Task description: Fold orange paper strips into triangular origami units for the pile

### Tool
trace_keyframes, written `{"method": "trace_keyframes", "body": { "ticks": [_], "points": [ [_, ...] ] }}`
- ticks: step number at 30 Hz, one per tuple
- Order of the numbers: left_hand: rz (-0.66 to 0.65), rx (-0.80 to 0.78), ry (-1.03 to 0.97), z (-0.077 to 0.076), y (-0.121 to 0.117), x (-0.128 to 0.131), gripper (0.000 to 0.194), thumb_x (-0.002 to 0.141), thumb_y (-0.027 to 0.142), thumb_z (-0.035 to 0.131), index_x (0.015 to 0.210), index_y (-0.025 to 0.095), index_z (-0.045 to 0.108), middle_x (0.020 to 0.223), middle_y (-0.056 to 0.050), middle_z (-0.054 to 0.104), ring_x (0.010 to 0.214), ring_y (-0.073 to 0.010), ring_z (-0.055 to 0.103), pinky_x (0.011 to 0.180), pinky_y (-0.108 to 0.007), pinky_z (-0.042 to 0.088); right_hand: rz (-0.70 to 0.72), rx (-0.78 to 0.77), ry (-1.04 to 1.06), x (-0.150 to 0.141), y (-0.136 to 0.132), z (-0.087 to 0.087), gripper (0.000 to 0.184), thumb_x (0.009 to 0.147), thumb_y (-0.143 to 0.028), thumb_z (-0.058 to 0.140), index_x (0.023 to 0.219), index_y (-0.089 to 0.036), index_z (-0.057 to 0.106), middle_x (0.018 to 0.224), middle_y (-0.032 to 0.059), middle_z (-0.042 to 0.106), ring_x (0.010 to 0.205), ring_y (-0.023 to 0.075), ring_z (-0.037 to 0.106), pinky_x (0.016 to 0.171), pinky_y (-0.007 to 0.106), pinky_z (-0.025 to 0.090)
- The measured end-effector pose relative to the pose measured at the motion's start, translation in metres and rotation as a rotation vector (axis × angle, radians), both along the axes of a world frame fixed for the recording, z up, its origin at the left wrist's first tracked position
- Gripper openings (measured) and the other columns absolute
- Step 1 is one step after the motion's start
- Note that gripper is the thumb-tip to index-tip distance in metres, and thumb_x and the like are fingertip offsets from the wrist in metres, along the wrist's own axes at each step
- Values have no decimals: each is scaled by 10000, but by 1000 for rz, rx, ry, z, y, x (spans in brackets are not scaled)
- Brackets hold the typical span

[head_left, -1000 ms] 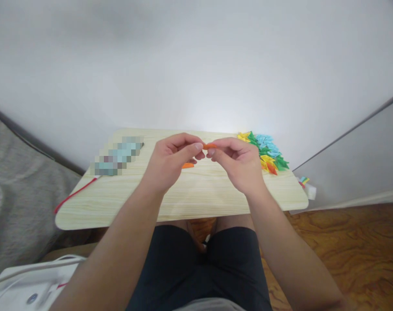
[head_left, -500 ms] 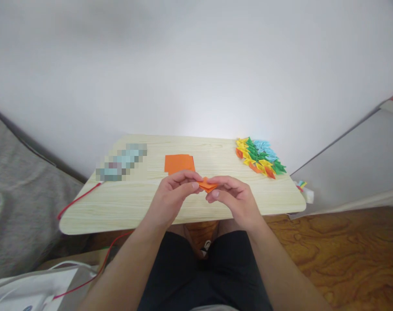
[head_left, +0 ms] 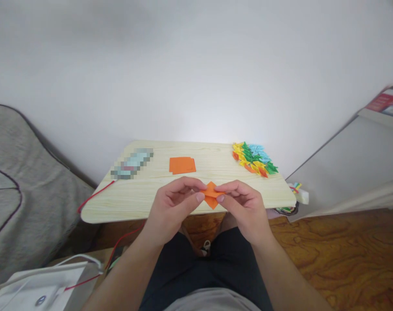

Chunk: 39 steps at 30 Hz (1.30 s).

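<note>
A small folded piece of orange origami paper (head_left: 212, 201) is pinched between my two hands, just above the near edge of the table. My left hand (head_left: 178, 207) grips its left corner between thumb and fingers. At the opposite corner, my right hand (head_left: 243, 207) holds it the same way. The paper shows a diamond outline with a raised fold across its middle. Beyond my left hand, a stack of orange paper sheets (head_left: 182, 165) lies flat on the table, its edges slightly uneven.
Several folded paper pieces (head_left: 254, 159) in yellow, green, blue and orange sit at the table's right. A blurred-out device (head_left: 133, 164) with a red cable (head_left: 95, 196) lies at the left. The pale wooden table (head_left: 118, 207) stands against a white wall.
The orange paper has turned and opened out from a flatter shape into a diamond with points up and down. Both hands have come slightly lower in view, and the camera view has shifted.
</note>
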<state>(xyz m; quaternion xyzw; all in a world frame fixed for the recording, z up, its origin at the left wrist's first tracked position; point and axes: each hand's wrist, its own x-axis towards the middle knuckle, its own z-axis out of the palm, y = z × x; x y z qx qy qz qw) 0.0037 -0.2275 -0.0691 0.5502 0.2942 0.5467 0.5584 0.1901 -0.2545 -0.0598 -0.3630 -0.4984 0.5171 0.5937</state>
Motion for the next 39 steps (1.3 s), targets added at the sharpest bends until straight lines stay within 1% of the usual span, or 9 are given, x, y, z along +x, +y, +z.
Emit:
{"method": "trace_keyframes", "body": {
  "ticks": [12, 17, 20, 22, 24, 27, 30, 33, 39],
  "points": [
    [-36, 197, 117, 12, -42, -13, 167, 889, 103, 756, 991, 230, 793, 940, -61, 753, 863, -197, 697, 794, -337, 549, 6, 298, -293, 5, -35, 8, 210, 916, -143, 770, 1062, -286, 819, 1004, 41, 785, 908, 184, 732, 844, 333, 582],
    [-6, 205, 135, 10, -51, -16, 188, 910, 113, 734, 1036, 239, 793, 973, -65, 760, 878, -202, 704, 799, -341, 555, -35, 171, -212, 3, -45, 5, 226, 923, -203, 779, 1134, -283, 786, 1054, 39, 797, 929, 184, 744, 854, 317, 602],
    [69, 228, 235, -4, -42, -15, 138, 927, 168, 728, 1039, 232, 778, 1006, -69, 767, 914, -211, 712, 818, -341, 570, -78, 123, -206, 3, -36, -9, 115, 919, -246, 788, 1033, -255, 781, 962, 26, 795, 867, 177, 746, 815, 301, 612],
    [196, 267, 425, -23, -28, -12, 108, 947, 227, 710, 1043, 220, 759, 1015, -72, 772, 944, -211, 713, 867, -347, 574, -98, 156, -334, 6, -19, -26, 105, 948, -275, 749, 1049, -249, 762, 994, 37, 788, 891, 189, 744, 819, 319, 614],
    [274, 328, 627, -47, -8, -10, 129, 970, 277, 673, 1041, 217, 762, 1035, -79, 777, 974, -222, 707, 902, -375, 569, -168, 289, -619, 10, 3, -51, 94, 983, -283, 689, 1031, -245, 761, 1042, 52, 770, 947, 197, 730, 835, 333, 607],
    [305, 352, 759, -83, 18, -6, 114, 927, 277, 703, 924, 238, 810, 1027, -78, 780, 1044, -262, 657, 979, -450, 507, -187, 307, -763, 19, 34, -93, 86, 944, -218, 708, 940, -234, 792, 979, 67, 742, 964, 228, 687, 903, 403, 566],
    [278, 350, 900, -106, 30, -6, 126, 902, 231, 703, 870, 252, 823, 987, -74, 774, 1025, -277, 621, 954, -464, 460, -157, 296, -892, 27, 46, -124, 108, 918, -192, 717, 906, -231, 817, 945, 81, 730, 982, 255, 636, 904, 438, 521],
    [230, 334, 989, -113, 33, -6, 147, 921, 219, 671, 928, 259, 812, 999, -73, 765, 1028, -275, 607, 930, -446, 430, -114, 264, -979, 34, 46, -133, 127, 944, -237, 708, 985, -244, 828, 989, 84, 723, 1020, 264, 601, 926, 450, 477],
    [154, 352, 1139, -111, 38, -5, 144, 976, 231, 608, 963, 238, 751, 1031, -65, 734, 1008, -259, 598, 884, -422, 413, -83, 215, -1102, 35, 46, -126, 90, 958, -230, 709, 989, -240, 793, 1009, 57, 721, 1031, 246, 596, 929, 427, 447]
  ]
}}
